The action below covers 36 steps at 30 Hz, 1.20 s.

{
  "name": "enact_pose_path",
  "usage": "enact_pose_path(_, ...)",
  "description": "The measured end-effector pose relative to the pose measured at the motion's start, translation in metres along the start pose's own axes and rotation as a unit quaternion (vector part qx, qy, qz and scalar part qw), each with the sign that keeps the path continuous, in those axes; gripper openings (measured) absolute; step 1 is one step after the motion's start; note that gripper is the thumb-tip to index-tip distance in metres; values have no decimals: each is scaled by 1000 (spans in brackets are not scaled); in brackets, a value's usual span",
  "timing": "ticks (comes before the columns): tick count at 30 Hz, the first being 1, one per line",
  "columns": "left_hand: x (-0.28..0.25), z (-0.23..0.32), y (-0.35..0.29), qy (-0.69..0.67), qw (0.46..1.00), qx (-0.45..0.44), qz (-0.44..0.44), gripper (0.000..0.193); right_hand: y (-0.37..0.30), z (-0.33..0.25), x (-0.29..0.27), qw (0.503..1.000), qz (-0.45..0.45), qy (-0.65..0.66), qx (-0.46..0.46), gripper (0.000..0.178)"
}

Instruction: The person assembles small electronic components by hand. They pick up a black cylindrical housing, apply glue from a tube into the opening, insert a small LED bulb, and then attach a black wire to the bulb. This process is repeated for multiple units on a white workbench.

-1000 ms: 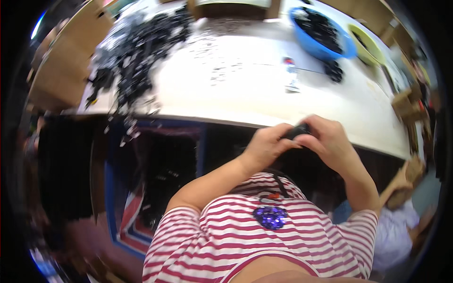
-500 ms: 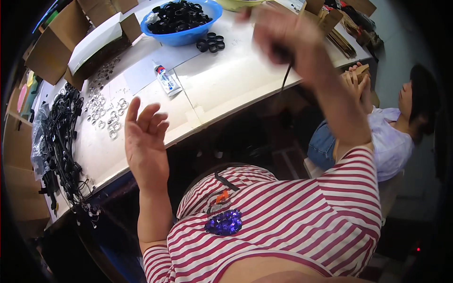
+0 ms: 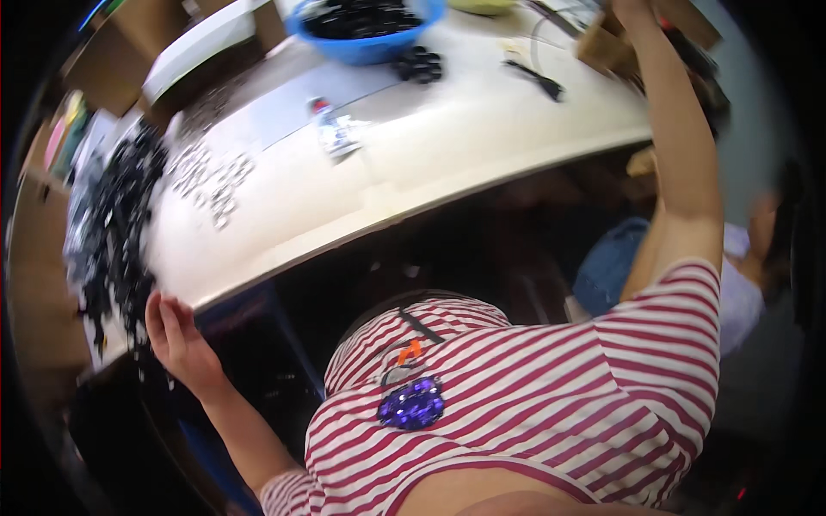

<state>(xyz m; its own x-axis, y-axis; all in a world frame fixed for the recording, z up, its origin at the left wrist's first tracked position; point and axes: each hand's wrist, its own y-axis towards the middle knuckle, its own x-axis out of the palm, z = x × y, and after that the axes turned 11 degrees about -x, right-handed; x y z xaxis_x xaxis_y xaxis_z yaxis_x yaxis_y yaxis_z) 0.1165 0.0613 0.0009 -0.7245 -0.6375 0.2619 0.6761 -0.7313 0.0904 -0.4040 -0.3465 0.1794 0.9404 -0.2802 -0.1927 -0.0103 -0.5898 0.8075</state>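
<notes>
My left hand (image 3: 182, 344) is at the table's front left edge, beside the lower end of a heap of black cables (image 3: 125, 215). Its fingers are stretched and slightly bent, with nothing visible in them; motion blurs them a little. My right arm reaches far out to the right, and my right hand (image 3: 633, 9) is cut off by the top of the picture, above a small cardboard box (image 3: 602, 47). The fingers of that hand are hidden. A short black cable (image 3: 538, 79) lies by itself on the table, left of the box.
A blue basin (image 3: 366, 50) full of black rings stands at the back, with several loose black rings (image 3: 419, 64) beside it. Nearer lie a white tube (image 3: 337, 133) and scattered clear rings (image 3: 211, 182). Cardboard boxes (image 3: 129, 52) fill the far left. Another person (image 3: 740, 284) sits at right.
My right hand has let go of the black cable, now on the table, and moved farther away. My left hand has moved left and nearer to me, to the cable heap. The view has shifted.
</notes>
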Motion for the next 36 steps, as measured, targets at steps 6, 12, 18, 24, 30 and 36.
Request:
enact_pose_path(6, -92, 22, 70, 166, 951, 121, 232, 31, -129, 146, -48, 956, -123, -258, 67, 32)
enact_pose_path(12, -176, 40, 143, 449, 844, 132, 262, 23, -190, 141, -9, 883, -252, -392, 50, 32)
enact_pose_path(18, -111, 42, 157, 739, 644, -9, 200, 41, -185, 76, 36, 889, -276, -347, -114, 26)
enact_pose_path(24, -111, 30, 193, 763, 605, -106, 203, 41, -228, -74, 169, 939, -287, -70, -174, 22)
enact_pose_path(30, -147, 28, 228, 562, 788, 10, 252, 33, -257, -126, 248, 928, -302, 67, -208, 16)
enact_pose_path(36, -93, 70, 174, 251, 960, 68, 106, 22, -258, -97, 249, 939, -312, 94, -112, 12)
